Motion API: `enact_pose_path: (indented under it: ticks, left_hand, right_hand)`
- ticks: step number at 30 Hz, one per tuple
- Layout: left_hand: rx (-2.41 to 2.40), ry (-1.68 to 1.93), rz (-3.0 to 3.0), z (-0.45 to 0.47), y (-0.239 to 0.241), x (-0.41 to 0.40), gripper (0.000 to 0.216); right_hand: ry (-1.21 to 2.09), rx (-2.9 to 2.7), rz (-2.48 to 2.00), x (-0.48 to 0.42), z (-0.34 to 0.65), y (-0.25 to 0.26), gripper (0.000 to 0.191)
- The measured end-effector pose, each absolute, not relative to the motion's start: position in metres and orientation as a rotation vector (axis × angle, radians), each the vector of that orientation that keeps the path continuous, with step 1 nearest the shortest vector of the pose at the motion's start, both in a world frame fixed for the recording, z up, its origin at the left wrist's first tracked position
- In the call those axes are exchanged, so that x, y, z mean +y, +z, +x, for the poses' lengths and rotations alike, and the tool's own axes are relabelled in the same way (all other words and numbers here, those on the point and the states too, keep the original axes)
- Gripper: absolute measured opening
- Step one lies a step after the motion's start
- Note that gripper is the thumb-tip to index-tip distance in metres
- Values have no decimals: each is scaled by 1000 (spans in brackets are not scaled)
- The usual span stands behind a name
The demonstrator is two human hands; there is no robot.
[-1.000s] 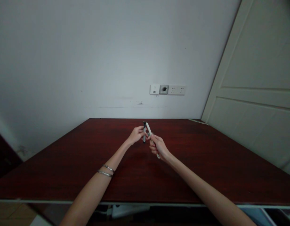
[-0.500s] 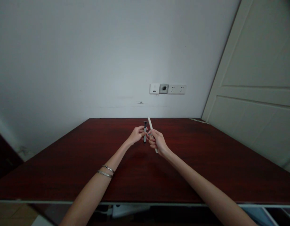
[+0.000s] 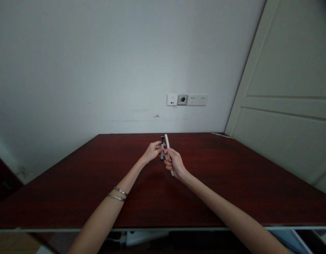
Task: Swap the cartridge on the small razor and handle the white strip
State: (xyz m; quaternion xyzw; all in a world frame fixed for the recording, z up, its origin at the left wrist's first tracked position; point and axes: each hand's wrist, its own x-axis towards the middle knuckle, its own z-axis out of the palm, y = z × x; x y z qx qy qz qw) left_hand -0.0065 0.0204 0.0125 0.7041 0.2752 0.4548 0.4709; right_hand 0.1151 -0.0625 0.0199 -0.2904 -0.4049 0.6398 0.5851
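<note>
Over the table, my left hand (image 3: pixel 152 151) pinches a razor (image 3: pixel 162 151) by its grey and black handle, with the dark head pointing up. My right hand (image 3: pixel 175 163) is wrapped round a slim white stick (image 3: pixel 167 140) with a rounded top end. The stick's lower end comes out beneath the fingers, and its exact kind cannot be told. Razor and stick stand close side by side, both nearly upright, the stick leaning a little to the left at its top. Fingertips of both hands are very near each other; whether they touch is unclear.
A dark red wooden table (image 3: pixel 94 176) spreads under both arms, its back edge against a white wall (image 3: pixel 99 63). Sockets (image 3: pixel 197 100) are set in the wall. A pale panelled door (image 3: pixel 290 123) stands at the right. Below the front edge, a shelf space holds partly hidden things.
The white stick and my right hand have shifted slightly down and left, closer to the razor. My left hand keeps nearly the same pose. The view has turned a touch.
</note>
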Motion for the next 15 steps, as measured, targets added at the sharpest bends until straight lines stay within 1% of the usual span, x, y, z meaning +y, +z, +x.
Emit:
enact_pose_path:
  ticks: [7, 12, 15]
  left_hand:
    - [679, 1066, 1706, -7, 15, 18, 29]
    - [692, 1101, 1680, -7, 14, 18, 31]
    - [698, 1049, 1649, -7, 14, 17, 32]
  right_hand:
    - [1467, -950, -625, -68, 114, 15, 34]
    - [1524, -950, -700, -72, 112, 6, 38]
    - [1476, -968, -654, -70, 113, 10, 37]
